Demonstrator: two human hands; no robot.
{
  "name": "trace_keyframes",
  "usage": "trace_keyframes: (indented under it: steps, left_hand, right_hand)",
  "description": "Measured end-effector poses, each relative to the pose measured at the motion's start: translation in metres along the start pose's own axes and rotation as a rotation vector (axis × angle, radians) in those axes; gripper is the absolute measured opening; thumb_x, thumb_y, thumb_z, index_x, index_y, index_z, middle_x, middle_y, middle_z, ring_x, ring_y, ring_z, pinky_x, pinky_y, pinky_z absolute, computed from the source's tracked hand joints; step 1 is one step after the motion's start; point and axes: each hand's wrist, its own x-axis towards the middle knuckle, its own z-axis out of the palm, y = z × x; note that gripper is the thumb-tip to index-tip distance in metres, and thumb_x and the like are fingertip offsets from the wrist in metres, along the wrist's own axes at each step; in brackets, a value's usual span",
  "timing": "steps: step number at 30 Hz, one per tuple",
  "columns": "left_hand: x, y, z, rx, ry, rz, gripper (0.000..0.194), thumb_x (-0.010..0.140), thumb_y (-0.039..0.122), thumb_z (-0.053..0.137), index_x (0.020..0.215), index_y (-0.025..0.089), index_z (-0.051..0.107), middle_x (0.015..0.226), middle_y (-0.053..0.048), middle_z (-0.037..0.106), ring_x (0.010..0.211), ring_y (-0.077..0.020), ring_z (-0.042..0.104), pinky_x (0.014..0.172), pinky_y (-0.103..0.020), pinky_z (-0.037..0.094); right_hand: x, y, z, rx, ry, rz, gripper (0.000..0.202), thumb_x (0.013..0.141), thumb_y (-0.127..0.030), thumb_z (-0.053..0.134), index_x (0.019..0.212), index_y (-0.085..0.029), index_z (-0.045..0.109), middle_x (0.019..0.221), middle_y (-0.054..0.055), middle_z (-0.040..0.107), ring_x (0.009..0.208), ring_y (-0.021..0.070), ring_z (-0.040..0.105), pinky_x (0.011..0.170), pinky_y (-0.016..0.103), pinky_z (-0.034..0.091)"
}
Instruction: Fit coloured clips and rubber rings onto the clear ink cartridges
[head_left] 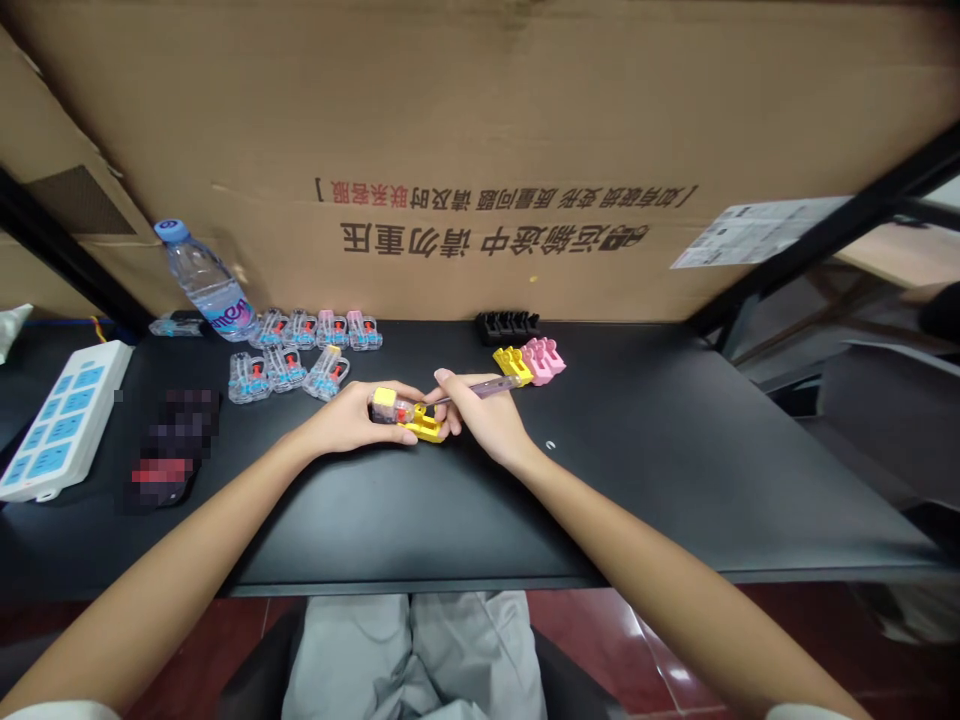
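Note:
My left hand [351, 418] is closed around a small clear plastic device with a yellow top [385, 398] and a red part inside. Against its right end sits a yellow plastic bracket [426, 430], which the fingers of both hands touch. A screwdriver [496, 386] with a see-through handle is pinched in my right hand [486, 418]. Its thin shaft points left, the tip at the yellow bracket; whether it touches a screw is too small to tell. Behind my left hand lie several similar clear devices [286, 368] with red and blue parts, in two rows.
Black brackets [508, 327], yellow brackets [512, 362] and pink brackets [543, 360] lie beyond my right hand. A tiny white piece [550, 445] is nearby. At left are a water bottle [206, 285], a power strip [69, 420] and a blurred dark object [174, 445]. Cardboard [480, 120] walls the back.

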Motion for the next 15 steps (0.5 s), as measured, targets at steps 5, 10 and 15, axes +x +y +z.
trace_keyframes:
  steps: [5, 10, 15]
  left_hand:
    - [0.0, 0.003, 0.0, 0.059, 0.028, -0.006, 0.057, 0.078, 0.045, 0.094, 0.126, 0.018, 0.078, 0.118, -0.009, 0.083, 0.104, -0.025, 0.079, 0.096, -0.036, 0.061]
    - [-0.004, 0.009, -0.003, 0.047, 0.009, 0.006, 0.047, 0.079, 0.044, 0.093, 0.116, 0.016, 0.081, 0.105, -0.009, 0.085, 0.092, -0.0227, 0.079, 0.086, -0.032, 0.062]
    - [-0.006, 0.015, -0.008, 0.131, 0.248, 0.106, 0.04, 0.082, 0.042, 0.09, 0.112, 0.017, 0.081, 0.11, -0.008, 0.084, 0.093, -0.0216, 0.08, 0.091, -0.034, 0.063]
  right_hand:
    - [0.002, -0.009, -0.008, 0.025, 0.072, -0.023, 0.047, 0.091, -0.061, 0.073, 0.077, -0.017, 0.081, 0.059, 0.003, 0.069, 0.045, 0.0142, 0.061, 0.047, 0.028, 0.048]
    - [0.006, -0.015, -0.028, -0.155, 0.169, -0.114, 0.049, 0.096, -0.056, 0.064, 0.067, -0.019, 0.078, 0.05, 0.0, 0.057, 0.045, 0.0129, 0.052, 0.05, 0.029, 0.044]
    - [0.01, -0.01, -0.036, -0.261, 0.019, -0.127, 0.039, 0.093, -0.039, 0.058, 0.062, -0.021, 0.072, 0.058, 0.002, 0.063, 0.054, 0.0151, 0.055, 0.054, 0.029, 0.046]
